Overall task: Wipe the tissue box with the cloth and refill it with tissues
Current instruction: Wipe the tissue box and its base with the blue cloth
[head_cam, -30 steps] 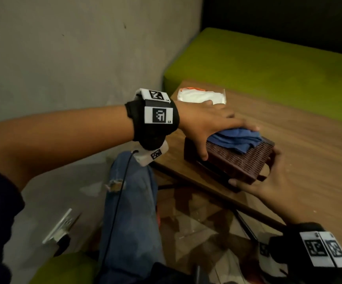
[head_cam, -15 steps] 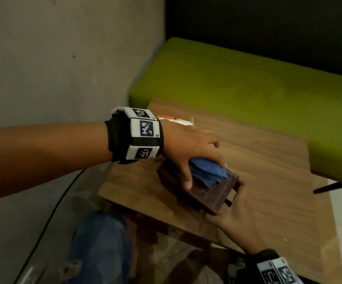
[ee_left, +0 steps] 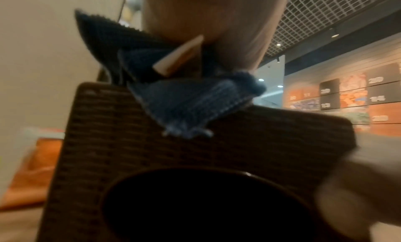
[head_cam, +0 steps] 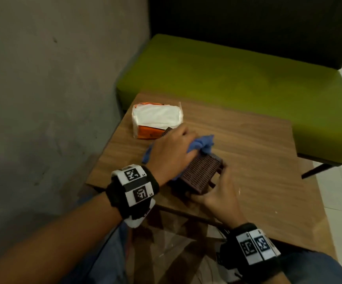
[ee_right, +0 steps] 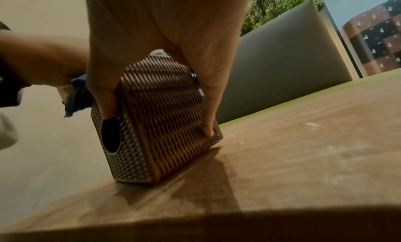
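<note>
A clear plastic pack of white tissues w/ orange print (head_cam: 156, 119) lies at the 11 o'clock corner of the brown wood-grain table (head_cam: 268, 160), near but apart from the dark brown woven-texture tissue box (head_cam: 202, 175), which is tipped up on one edge toward the table's 7 o'clock side; a lime-green upholstered bench (head_cam: 237, 78) runs along the 12 o'clock edge, grey wall at 9. The left hand (head_cam: 171, 152), palm down, covers most of the crumpled blue cloth (head_cam: 204, 143) and presses it on the box's upper face, fingers curled round the cloth. The right hand (head_cam: 220, 196) grips the box from 5 o'clock, thumb at the round opening (ee_right: 111, 136), fingers (ee_right: 209, 125) down the opposite side.
</note>
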The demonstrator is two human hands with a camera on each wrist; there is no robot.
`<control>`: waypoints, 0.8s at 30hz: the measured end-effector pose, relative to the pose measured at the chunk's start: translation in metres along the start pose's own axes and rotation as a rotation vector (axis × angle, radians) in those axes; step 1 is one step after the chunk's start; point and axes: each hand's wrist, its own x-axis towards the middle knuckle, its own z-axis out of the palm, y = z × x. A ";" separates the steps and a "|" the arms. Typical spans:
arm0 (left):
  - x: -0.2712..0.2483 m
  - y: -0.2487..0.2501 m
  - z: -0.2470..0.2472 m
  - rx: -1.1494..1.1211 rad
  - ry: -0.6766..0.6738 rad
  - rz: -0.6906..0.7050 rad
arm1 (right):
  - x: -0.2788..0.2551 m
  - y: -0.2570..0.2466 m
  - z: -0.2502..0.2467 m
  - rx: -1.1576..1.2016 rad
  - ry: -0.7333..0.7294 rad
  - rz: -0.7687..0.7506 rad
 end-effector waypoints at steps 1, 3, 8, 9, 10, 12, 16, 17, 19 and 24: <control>0.003 -0.002 0.000 0.016 0.024 -0.084 | -0.002 0.002 0.001 0.016 -0.010 0.027; 0.002 0.007 0.005 0.029 0.057 -0.133 | -0.004 0.004 0.003 0.026 -0.026 0.049; -0.019 0.044 0.016 -0.012 -0.027 0.081 | -0.013 0.004 0.004 0.033 0.043 0.002; -0.015 0.040 0.014 -0.010 -0.017 0.034 | -0.015 0.006 0.004 0.029 0.043 0.021; -0.011 0.033 0.011 -0.008 0.005 -0.031 | -0.016 0.007 0.004 0.019 0.039 0.044; -0.005 0.019 0.006 0.012 0.055 -0.163 | -0.016 0.012 0.005 -0.011 0.039 0.070; -0.016 0.040 0.015 0.025 0.030 -0.092 | -0.016 0.014 0.008 -0.039 0.064 0.068; -0.022 0.050 0.019 0.017 -0.002 -0.014 | -0.016 0.015 0.007 -0.037 0.083 0.055; -0.028 0.060 0.024 0.025 -0.024 0.087 | -0.019 0.014 0.005 -0.020 0.098 0.047; -0.009 0.022 0.004 0.179 -0.014 -0.149 | -0.020 0.017 0.000 -0.067 0.073 0.064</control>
